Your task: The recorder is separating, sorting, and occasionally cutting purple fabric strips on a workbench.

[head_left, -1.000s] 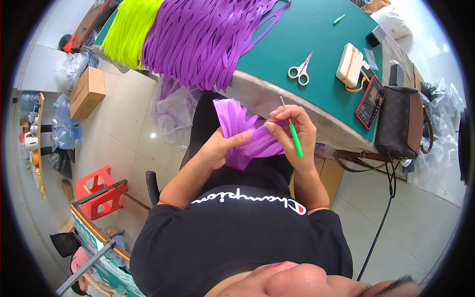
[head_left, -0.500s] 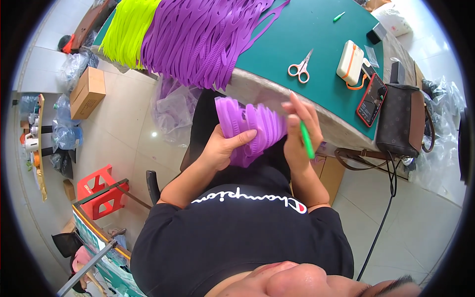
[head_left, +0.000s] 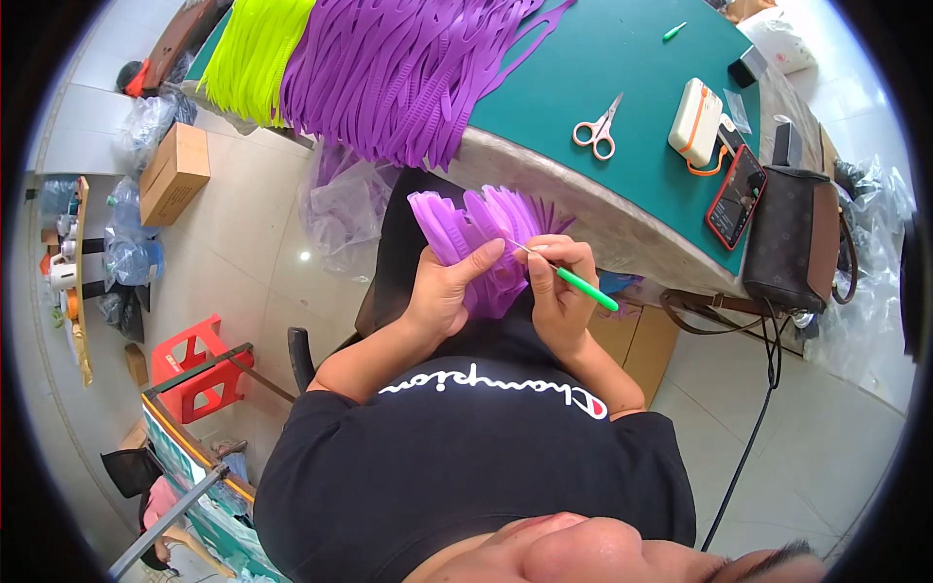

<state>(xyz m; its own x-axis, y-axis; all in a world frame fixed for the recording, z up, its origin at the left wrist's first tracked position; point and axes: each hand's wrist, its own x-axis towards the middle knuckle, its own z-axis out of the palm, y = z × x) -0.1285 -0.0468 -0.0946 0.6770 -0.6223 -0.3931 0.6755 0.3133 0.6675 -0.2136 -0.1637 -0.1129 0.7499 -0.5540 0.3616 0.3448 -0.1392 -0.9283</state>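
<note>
A fanned bundle of purple straps (head_left: 476,238) sits over the lap, cupped from beneath by the left hand (head_left: 442,291) to steady it. The right hand (head_left: 556,291), beside it, pinches a green-handled hook tool (head_left: 573,280), tip touching the straps. A green table (head_left: 622,58) lies beyond.

Bright even daylight, sharp centre, fisheye-bent dark rim.

Cardboard box (head_left: 175,173): brown, rectangular, closed, on the pale floor left of the table. Phone (head_left: 736,198): red-edged, flat on the green table's right end beside a brown handbag, its screen lit with a small picture. White plastic bag (head_left: 782,41): lying at the table's far corner.
</note>
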